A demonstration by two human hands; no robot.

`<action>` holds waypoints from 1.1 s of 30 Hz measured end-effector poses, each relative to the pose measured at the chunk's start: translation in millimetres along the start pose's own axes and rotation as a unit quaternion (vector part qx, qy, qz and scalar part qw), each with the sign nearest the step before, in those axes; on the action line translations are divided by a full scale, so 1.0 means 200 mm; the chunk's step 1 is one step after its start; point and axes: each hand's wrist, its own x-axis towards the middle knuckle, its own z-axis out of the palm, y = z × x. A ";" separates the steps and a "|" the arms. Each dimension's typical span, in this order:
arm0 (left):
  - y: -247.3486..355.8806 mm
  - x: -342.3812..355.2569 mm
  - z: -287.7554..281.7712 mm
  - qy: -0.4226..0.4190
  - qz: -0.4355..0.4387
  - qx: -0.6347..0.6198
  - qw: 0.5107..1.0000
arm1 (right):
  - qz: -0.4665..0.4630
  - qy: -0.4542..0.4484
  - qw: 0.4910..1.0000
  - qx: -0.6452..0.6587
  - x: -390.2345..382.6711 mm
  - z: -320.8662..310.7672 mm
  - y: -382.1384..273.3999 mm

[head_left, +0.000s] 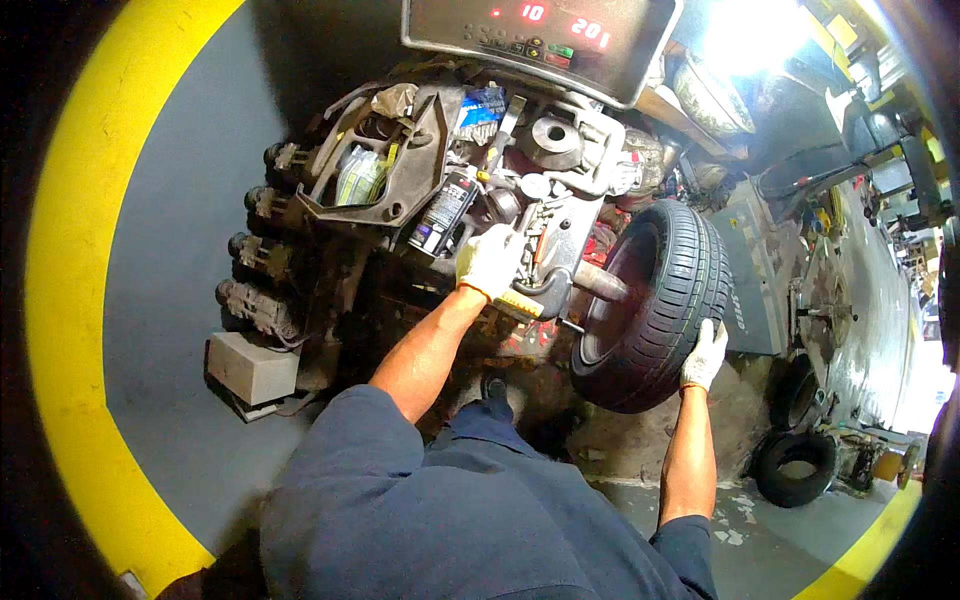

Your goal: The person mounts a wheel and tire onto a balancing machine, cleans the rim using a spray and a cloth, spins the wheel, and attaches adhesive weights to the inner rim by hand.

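Note:
A wheel with a black tyre (683, 290) is mounted on the shaft (600, 282) of a wheel balancing machine. My right hand (705, 356), in a white glove, lies against the tyre's tread on its near right side, fingers stretched out. At the front of the machine's tray (572, 222), my gloved left hand (490, 260) has its fingers curled among small metal pieces (538, 225), apparently wheel weights. Whatever those fingers hold is hidden. Just beyond that hand lean a black spray can (444, 213) and a hammer-like tool (497, 178).
A lit display panel (545, 45) tops the machine. A metal cone (556, 140) and a blue packet (482, 112) sit on the tray. Left of it is a grey frame holding bags (362, 178). A loose tyre (796, 470) lies on the floor at right, near a grey panel (745, 275).

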 end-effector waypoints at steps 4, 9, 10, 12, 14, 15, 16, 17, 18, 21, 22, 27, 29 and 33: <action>-0.06 0.08 0.18 0.004 0.059 0.015 0.998 | 0.017 -0.017 1.000 -0.005 -0.02 0.00 -0.04; 0.13 0.14 0.37 -0.068 0.102 -0.110 0.986 | 0.011 -0.010 1.000 -0.017 0.01 -0.02 -0.02; 0.06 0.19 0.46 -0.069 0.115 -0.182 0.974 | 0.000 -0.016 1.000 -0.023 0.02 0.01 -0.04; 0.13 0.26 0.55 -0.331 -0.087 -0.498 0.797 | 0.001 -0.020 0.999 -0.027 0.04 0.00 -0.10; 0.26 0.28 0.59 -0.404 -0.246 -0.527 0.705 | -0.014 -0.022 0.998 -0.059 0.05 -0.03 -0.08; 0.34 0.26 0.57 -0.403 -0.267 -0.490 0.725 | -0.022 -0.027 0.997 -0.073 0.04 -0.03 -0.12; 0.34 0.28 0.64 -0.379 -0.270 -0.452 0.761 | 0.011 -0.009 0.999 -0.050 0.03 -0.02 -0.16; 0.33 0.32 0.68 -0.350 -0.272 -0.412 0.796 | 0.013 -0.013 0.999 -0.040 0.03 0.00 -0.17; 0.32 0.34 0.70 -0.329 -0.254 -0.403 0.815 | 0.015 -0.012 0.999 -0.033 0.03 0.00 -0.17; 0.31 0.40 0.67 -0.364 -0.275 -0.452 0.767 | 0.023 -0.011 0.999 -0.040 0.05 -0.02 -0.17; 0.32 0.39 0.67 -0.325 -0.265 -0.419 0.805 | 0.029 -0.005 0.999 -0.037 0.05 -0.02 -0.18; 0.23 0.38 0.64 -0.323 -0.242 -0.403 0.822 | 0.032 0.001 0.998 -0.051 0.13 0.02 -0.19; 0.22 0.34 0.60 -0.320 -0.250 -0.411 0.816 | 0.038 -0.009 0.998 -0.056 0.11 0.00 -0.22; 0.20 0.35 0.61 -0.326 -0.267 -0.426 0.801 | 0.031 -0.005 0.999 -0.043 0.11 0.00 -0.21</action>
